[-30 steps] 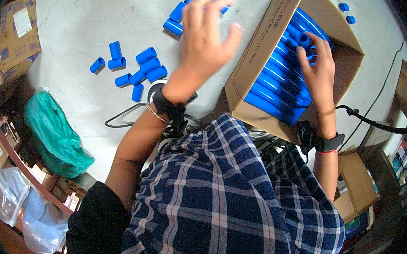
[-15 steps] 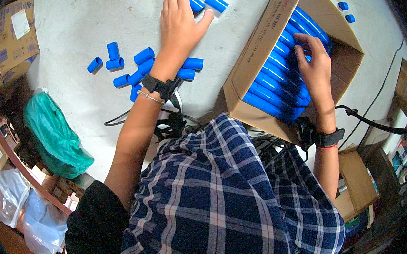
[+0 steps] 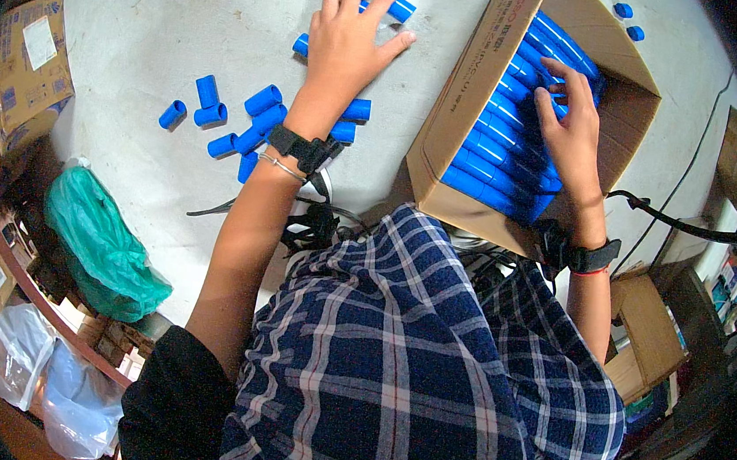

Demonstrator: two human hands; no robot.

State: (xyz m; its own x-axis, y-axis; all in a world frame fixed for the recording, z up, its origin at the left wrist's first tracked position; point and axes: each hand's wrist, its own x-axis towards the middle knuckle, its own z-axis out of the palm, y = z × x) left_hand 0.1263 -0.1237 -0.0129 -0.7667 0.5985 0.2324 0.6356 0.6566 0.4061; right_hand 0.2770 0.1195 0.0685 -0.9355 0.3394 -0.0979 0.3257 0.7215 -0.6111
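Note:
Short blue plastic tubes (image 3: 264, 118) lie loosely on the pale floor, several of them grouped left of my left wrist. My left hand (image 3: 348, 46) reaches over others farther off, fingers spread and thumb apart. Its fingertips are at a blue tube (image 3: 399, 9); whether they touch it I cannot tell. Another tube (image 3: 301, 44) shows beside the hand, and one is partly hidden under the fingers. Over the open cardboard box (image 3: 467, 80), my right hand (image 3: 570, 116) hovers with bent fingers and the thumb apart, nothing visible between them. Blue tubes (image 3: 506, 137) fill the box in rows.
Two small blue pieces (image 3: 628, 22) lie beyond the box. A green plastic bag (image 3: 101, 244) is at the left, near cardboard cartons (image 3: 34, 65) and clear bags (image 3: 81, 406). Black cables (image 3: 675, 220) run at the right; an open carton (image 3: 647, 332) stands there too.
My left hand has shifted to the right toward the farther tube, uncovering a tube on its left side. My right hand has stayed over the box, almost unmoved.

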